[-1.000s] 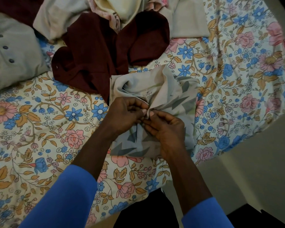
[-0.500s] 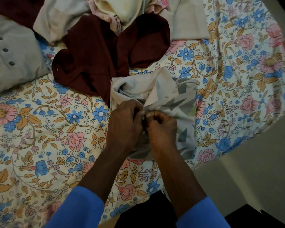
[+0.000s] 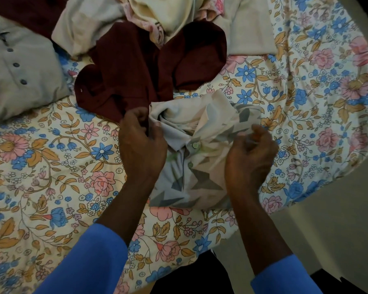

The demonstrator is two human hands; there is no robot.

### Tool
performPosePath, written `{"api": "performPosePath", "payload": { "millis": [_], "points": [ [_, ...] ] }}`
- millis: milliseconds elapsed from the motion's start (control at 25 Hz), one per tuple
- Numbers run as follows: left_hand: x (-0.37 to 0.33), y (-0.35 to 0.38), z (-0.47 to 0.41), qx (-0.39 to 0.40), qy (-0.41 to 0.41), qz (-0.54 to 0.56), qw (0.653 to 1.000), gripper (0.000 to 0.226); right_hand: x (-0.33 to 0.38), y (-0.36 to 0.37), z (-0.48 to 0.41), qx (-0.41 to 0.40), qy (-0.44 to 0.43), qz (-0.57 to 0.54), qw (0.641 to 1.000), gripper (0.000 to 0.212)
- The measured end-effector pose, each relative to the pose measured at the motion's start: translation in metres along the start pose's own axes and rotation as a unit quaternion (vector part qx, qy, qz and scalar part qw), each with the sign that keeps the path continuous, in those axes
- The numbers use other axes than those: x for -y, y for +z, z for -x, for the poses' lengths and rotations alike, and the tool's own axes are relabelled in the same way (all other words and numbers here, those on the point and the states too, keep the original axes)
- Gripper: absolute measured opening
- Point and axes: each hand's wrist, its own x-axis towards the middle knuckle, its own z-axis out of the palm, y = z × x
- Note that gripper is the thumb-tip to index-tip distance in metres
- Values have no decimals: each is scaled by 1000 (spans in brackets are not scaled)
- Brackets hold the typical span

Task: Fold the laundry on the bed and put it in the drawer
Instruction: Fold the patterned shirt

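A small white shirt (image 3: 191, 166) with grey leaf shapes and pale green buttons lies crumpled on the flowered bed sheet (image 3: 51, 166) near the bed's front edge. My left hand (image 3: 140, 147) pinches the shirt's left collar side. At the shirt's right side my right hand (image 3: 250, 158) is closed on a fold of the cloth. Two buttons show between my hands, both fastened. Behind the shirt lies a dark maroon garment (image 3: 136, 77), spread and rumpled.
A grey buttoned shirt (image 3: 19, 66) lies at the left edge. Beige (image 3: 83, 28), cream (image 3: 164, 11) and pink-patterned clothes are piled at the top. The bed's edge runs diagonally at lower right, with pale floor (image 3: 317, 219) beyond it.
My hands were together at the shirt's middle, working a button. They have since moved apart to the shirt's left and right sides, and the placket with its buttons is now uncovered.
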Motion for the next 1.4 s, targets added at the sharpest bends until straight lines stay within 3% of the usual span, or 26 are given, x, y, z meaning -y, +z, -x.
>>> {"api": "performPosePath", "payload": {
  "millis": [80, 200, 280, 360, 400, 480, 560, 640, 680, 760, 840, 920, 1000, 1080, 1240, 1320, 1400],
  "points": [
    [1, 1, -14, 31, -2, 5, 1000, 34, -3, 1, -25, -14, -20, 68, 997, 52],
    [-10, 1, -30, 81, 41, 17, 996, 18, -5, 2, -49, 27, -40, 134, 990, 27],
    [-21, 4, -39, 87, -6, 62, 994, 12, -2, -8, -60, -35, -18, 133, 990, 10],
    [-26, 8, -47, 115, -103, 99, 983, 9, 10, -15, -63, -88, -34, 121, 988, 19],
    [-31, 10, -49, 141, -144, 114, 973, 18, 21, -13, -62, -66, -60, 112, 990, 21],
    [-35, 14, -52, 193, -175, 113, 959, 40, 51, 4, -62, 57, -103, 163, 979, 49],
    [-38, 16, -50, 200, -182, 116, 956, 36, 75, 26, -68, 180, -110, 307, 928, 69],
    [-40, 15, -50, 182, -214, 159, 946, 25, 79, 41, -76, 217, -137, 397, 881, 57],
    [-42, 13, -51, 175, -245, 199, 932, 20, 76, 43, -81, 210, -147, 394, 883, 46],
    [-38, 11, -58, 171, -327, 282, 886, 20, 66, 38, -93, 209, -113, 297, 925, 23],
    [-32, 6, -65, 175, -393, 343, 835, 31, 60, 22, -104, 245, 54, 106, 962, 11],
    [-30, 1, -68, 180, -426, 371, 805, 38, 61, -5, -108, 308, 249, -69, 916, 10],
    [-33, -4, -64, 197, -455, 370, 786, 37, 55, -34, -106, 365, 349, -180, 844, 13],
    [-39, -6, -60, 213, -468, 386, 766, 40, 48, -46, -97, 396, 385, -232, 801, 19],
    [-58, -9, -53, 178, -447, 432, 763, 39, 39, -40, -88, 374, 391, -272, 796, 29],
    [-58, -9, -53, 146, -444, 456, 758, 24, 35, -37, -89, 342, 411, -347, 771, 30],
    [-51, -12, -52, 154, -450, 463, 748, 22, 32, -35, -88, 321, 409, -406, 751, 28]
  ]
}}
